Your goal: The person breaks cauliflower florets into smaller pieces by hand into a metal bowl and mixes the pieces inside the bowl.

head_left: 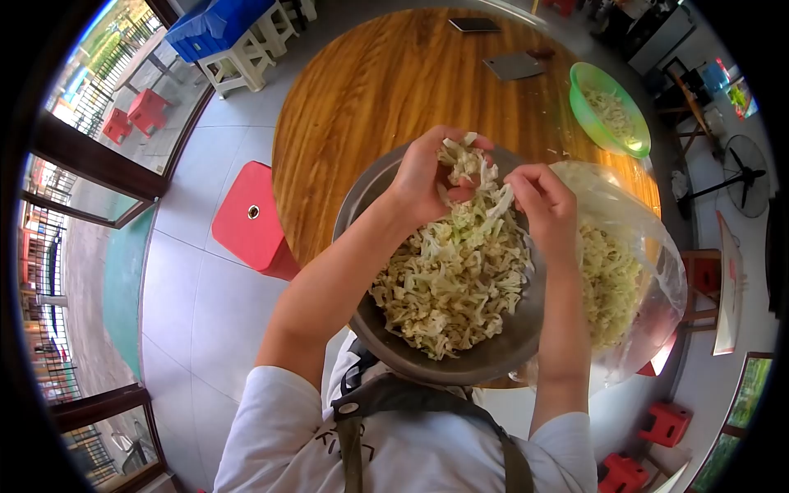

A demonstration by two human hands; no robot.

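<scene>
A wide metal bowl (509, 353) filled with small cauliflower pieces (448, 287) sits at the near edge of the round wooden table, close to my body. Above its far part, my left hand (427, 172) is curled round a clump of cauliflower (467, 161). Just to the right, my right hand (542, 197) pinches a pale floret piece (500, 201) between thumb and fingers. Beside the bowl on the right lies a clear plastic bag (657, 271) with more cauliflower pieces inside. Both hands are over the bowl, a short distance apart.
On the wooden table (370, 90) are a green basket (579, 94) with cauliflower, a cleaver (514, 66) and a dark phone (474, 25). A red stool (251, 214) stands at the left; white stools (234, 66) hold a blue bin (214, 29). A fan (745, 175) is at the right.
</scene>
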